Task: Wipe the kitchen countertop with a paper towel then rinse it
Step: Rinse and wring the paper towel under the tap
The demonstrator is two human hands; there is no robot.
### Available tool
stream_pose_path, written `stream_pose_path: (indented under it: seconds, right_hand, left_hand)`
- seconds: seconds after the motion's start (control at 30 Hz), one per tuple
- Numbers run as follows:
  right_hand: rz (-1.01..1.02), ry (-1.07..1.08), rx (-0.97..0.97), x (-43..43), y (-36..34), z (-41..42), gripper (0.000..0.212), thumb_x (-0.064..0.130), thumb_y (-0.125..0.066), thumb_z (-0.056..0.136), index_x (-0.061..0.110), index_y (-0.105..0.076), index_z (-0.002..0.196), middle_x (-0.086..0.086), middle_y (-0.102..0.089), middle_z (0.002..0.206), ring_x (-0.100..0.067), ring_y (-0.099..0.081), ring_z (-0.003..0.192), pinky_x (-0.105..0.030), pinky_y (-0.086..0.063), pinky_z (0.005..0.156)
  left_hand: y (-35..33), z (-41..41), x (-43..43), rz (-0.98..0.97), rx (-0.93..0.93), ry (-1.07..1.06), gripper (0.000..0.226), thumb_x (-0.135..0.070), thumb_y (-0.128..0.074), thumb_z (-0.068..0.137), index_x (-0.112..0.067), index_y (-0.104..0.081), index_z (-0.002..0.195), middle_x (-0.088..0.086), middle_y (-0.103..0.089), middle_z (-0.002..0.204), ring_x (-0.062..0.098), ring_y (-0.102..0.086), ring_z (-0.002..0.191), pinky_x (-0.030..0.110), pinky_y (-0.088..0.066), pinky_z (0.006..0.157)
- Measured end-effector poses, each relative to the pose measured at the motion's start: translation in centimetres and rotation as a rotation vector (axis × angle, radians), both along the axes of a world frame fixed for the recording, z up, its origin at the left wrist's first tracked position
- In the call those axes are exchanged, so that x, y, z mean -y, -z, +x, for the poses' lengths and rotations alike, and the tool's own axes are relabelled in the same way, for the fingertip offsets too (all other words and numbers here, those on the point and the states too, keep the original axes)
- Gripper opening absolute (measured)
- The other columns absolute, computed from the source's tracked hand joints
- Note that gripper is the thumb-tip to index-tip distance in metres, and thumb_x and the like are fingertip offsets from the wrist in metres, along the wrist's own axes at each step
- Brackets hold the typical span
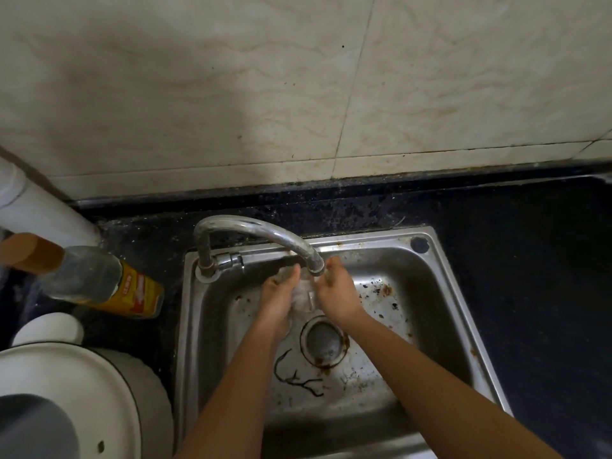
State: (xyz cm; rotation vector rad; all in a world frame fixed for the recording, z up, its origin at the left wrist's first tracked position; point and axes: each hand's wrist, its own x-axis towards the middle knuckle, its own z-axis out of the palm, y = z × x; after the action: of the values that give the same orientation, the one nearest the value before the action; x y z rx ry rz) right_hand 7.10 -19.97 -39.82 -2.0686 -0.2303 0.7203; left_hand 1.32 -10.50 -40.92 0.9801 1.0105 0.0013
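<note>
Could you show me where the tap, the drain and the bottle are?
tap (pixel 265 229): head view, on the curved spout.
drain (pixel 323 342): head view, middle of the strainer.
bottle (pixel 89 276): head view, on its clear body.

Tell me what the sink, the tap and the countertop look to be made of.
Sink: probably stainless steel, brushed, with a dull grey sheen and rusty stains. Tap: shiny metal, likely chromed, given bright highlights along its curve. Countertop: black speckled stone, perhaps granite, though the pale flecks could be an imitation.

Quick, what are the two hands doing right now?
Left hand: grips the wet paper towel under the faucet.
Right hand: grips the same paper towel.
</note>
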Motion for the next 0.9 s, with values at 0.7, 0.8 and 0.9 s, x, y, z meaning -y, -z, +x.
stream_pose_path:
  seconds: [0.7,0.8,0.9]
  right_hand:
    - [-0.081,0.126,0.085,0.0,-1.7,-0.8,0.034,0.030,-0.045,0.098,0.010,-0.054,0.072,-0.002,-0.050,0.058,-0.015,-0.046,0.051,-0.025,-0.037,0.045]
    - [-0.094,-0.073,0.146,0.7,-1.0,-2.4,0.023,0.034,-0.045,0.098,0.012,-0.050,0.097,-0.004,-0.060,0.074,-0.017,-0.058,0.063,-0.031,-0.048,0.054]
    - [-0.042,-0.113,0.113,1.2,-0.9,-2.7,0.018,0.029,-0.046,0.098,0.015,-0.043,0.109,-0.005,-0.062,0.086,-0.018,-0.063,0.075,-0.034,-0.052,0.062]
  left_hand:
    - [-1.1,2.6,1.4,0.038,-0.209,-0.093,0.047,-0.051,-0.039,0.096,-0.010,-0.064,0.100,0.011,-0.069,0.096,0.025,-0.066,0.085,0.033,-0.053,0.074]
    - [-1.3,1.8,1.2,-0.020,-0.112,-0.096,0.027,-0.033,-0.052,0.096,-0.010,-0.062,0.088,0.008,-0.069,0.079,0.017,-0.065,0.065,0.025,-0.049,0.053]
    - [-1.4,1.0,0.8,-0.046,-0.060,-0.028,0.017,-0.023,-0.062,0.090,-0.006,-0.066,0.091,0.006,-0.070,0.073,0.013,-0.067,0.056,0.021,-0.050,0.046]
